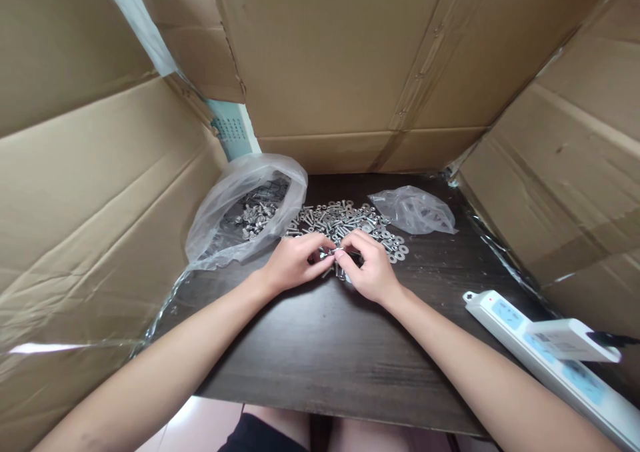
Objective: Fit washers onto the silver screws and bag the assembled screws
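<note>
Over the near edge of a pile of bolts and washers (pixel 327 223), my left hand (pixel 296 260) and my right hand (pixel 369 267) meet fingertip to fingertip. The thumb and fingers of my left hand pinch a small shiny bolt (pixel 327 254). My right hand's thumb and forefinger are pressed together at the other end of it; whatever small piece they grip is mostly hidden. Flat round washers (pixel 401 250) lie just beyond my right hand. Behind my left hand stands an open clear plastic bag (pixel 213 222) with assembled bolts (pixel 256 217) inside.
A crumpled clear bag (pixel 415 210) lies at the back right of the dark table (pixel 310 352). Along the right side runs a white power strip (pixel 530 349) with a plugged-in charger (pixel 570 339). Cardboard walls (pixel 340 59) enclose the table on the left, back and right.
</note>
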{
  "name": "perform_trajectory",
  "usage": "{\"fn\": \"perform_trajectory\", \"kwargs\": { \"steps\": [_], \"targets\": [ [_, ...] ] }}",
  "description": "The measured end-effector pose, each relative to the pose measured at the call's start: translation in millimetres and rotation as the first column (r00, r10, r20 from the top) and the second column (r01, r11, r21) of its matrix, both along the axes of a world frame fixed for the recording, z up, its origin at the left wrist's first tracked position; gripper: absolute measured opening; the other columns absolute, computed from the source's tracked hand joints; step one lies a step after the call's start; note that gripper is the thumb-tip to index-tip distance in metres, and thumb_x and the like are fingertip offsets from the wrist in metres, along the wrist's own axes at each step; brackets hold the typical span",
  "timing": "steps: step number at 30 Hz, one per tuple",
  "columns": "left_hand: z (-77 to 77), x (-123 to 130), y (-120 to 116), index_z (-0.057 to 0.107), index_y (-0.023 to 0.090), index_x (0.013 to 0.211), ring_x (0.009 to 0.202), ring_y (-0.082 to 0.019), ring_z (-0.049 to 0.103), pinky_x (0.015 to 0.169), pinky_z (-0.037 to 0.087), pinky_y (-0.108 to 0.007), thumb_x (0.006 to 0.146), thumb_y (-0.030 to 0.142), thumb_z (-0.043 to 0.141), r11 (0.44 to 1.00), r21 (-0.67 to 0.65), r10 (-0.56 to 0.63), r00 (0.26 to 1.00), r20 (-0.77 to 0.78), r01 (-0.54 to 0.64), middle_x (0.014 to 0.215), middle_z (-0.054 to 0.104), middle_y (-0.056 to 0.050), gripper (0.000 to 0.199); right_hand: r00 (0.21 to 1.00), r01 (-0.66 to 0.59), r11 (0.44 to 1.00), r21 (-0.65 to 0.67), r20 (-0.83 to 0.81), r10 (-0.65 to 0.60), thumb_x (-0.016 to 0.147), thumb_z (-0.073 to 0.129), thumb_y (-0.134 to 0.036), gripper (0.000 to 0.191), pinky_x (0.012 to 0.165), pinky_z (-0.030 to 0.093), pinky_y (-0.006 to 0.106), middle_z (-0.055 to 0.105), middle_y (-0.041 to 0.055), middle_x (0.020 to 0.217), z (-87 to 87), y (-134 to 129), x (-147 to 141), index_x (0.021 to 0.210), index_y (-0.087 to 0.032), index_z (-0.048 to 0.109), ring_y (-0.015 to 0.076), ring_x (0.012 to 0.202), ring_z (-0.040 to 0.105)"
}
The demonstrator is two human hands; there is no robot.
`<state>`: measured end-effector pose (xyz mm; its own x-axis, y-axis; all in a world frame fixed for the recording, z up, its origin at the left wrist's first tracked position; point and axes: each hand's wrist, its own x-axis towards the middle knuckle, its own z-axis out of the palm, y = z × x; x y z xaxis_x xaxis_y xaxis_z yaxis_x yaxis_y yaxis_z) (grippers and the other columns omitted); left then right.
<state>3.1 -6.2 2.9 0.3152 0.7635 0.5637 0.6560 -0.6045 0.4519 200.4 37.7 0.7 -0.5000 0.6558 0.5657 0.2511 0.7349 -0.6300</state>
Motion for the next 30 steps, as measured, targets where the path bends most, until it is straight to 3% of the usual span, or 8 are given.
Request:
{"fn": "perform_trajectory", "kwargs": {
  "steps": [5,13,30],
  "targets": [
    [-0.6,0.6,0.0,0.067,0.017,0.098,0.06,-0.01,0.063,0.058,0.047,-0.02,0.096,0.029,0.064,1.0,0.008,0.002,1.0,-0.006,-0.002,0.077,0.069,0.0,0.013,1.0,-0.021,1.0,-0.021,-0.007,0.02,0.091,0.059,-0.022,0.004,0.069,0.046,0.035,0.058,0.0038,0.085,2.1,-0.8,0.9,0.09,-0.022,0.055,0.0207,0.079,0.056],
    [-0.4,0.9,0.0,0.067,0.015,0.096,0.059,-0.009,0.063,0.057,0.046,-0.02,0.095,0.029,0.064,1.0,0.012,0.015,1.0,0.005,-0.015,0.078,0.07,0.0,0.014,0.999,-0.034,0.999,-0.002,-0.025,0.034,0.092,0.059,-0.021,0.017,0.071,0.044,0.036,0.057,0.0031,0.079,0.9,0.6,0.4,0.077,-0.022,0.051,0.0205,0.077,0.055],
    [-1.2,0.8,0.1,0.066,0.016,0.096,0.059,-0.01,0.063,0.058,0.046,-0.02,0.096,0.03,0.063,1.0,-0.014,0.018,1.0,-0.001,-0.018,0.076,0.069,0.001,0.014,0.999,-0.014,1.0,0.012,-0.039,0.014,0.091,0.06,-0.019,0.005,0.07,0.047,0.034,0.06,0.0039,0.084,-0.2,0.0,0.5,0.087,-0.021,0.058,0.0198,0.079,0.058]
  ]
}}
